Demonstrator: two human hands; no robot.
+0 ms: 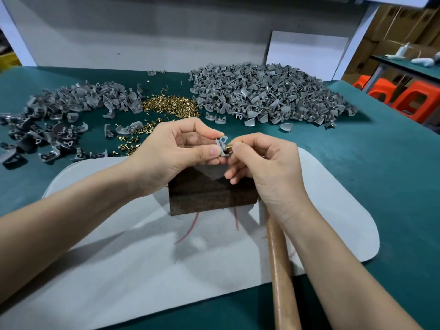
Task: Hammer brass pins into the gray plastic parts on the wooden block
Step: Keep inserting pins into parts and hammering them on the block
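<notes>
Left hand [176, 148]: pinches gray part [221, 145] above wooden block [204, 194].
Right hand [266, 163]: pinches brass pin [229, 148] against the part.
Hammer handle [281, 270]: lies ungripped.
Progress: I judge the big right pile [266, 91] pinned and the left pile [59, 110] pending.

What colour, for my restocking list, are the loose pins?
The pins are brass-gold; head view.

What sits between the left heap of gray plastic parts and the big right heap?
A loose mound of small brass pins on the green table cover, head view.
</notes>
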